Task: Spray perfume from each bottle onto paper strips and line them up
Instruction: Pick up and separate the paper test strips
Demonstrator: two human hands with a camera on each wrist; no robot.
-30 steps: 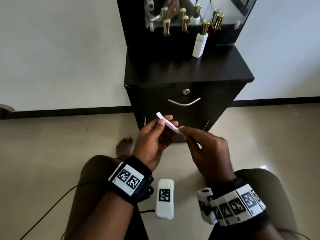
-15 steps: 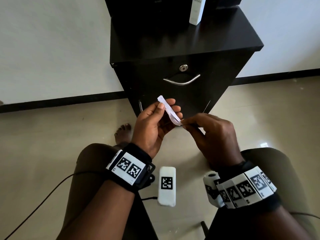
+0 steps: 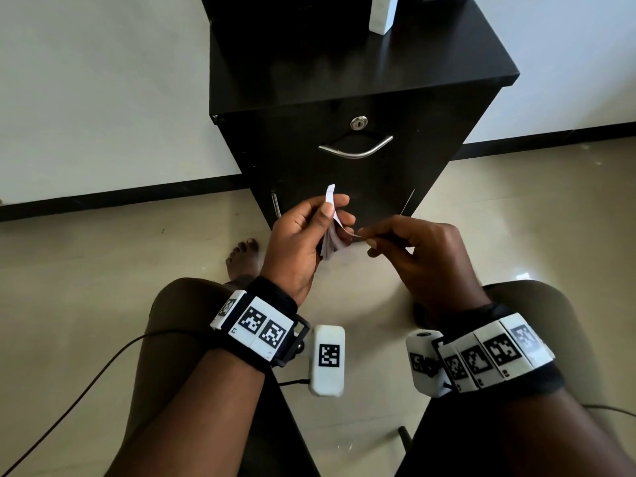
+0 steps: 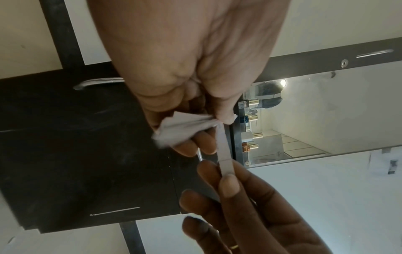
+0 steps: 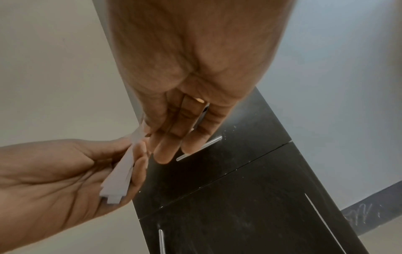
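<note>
A black cabinet [image 3: 344, 80] stands against the white wall [image 3: 103, 80] on a beige floor [image 3: 86, 287]. Its drawer front carries a curved metal handle [image 3: 356, 149], and a round lock [image 3: 359, 123] sits just above it. A black cable [image 3: 86, 373] lies on the floor.

Left wrist band [image 3: 261, 327]: black strap carrying white blocks printed with black square markers; a white marker module [image 3: 327, 360] hangs beside it, thin black cable [image 3: 69, 404] trailing toward lower left of frame. Right wrist band [image 3: 495, 352]: same black strap, row of white marker tiles, white cylindrical unit [image 3: 421, 363] at its inner end. Dark olive-brown trousers [image 3: 172, 339], bare foot [image 3: 242, 258] at centre left, gold ring [image 4: 234, 247] on a right-hand finger.
</note>
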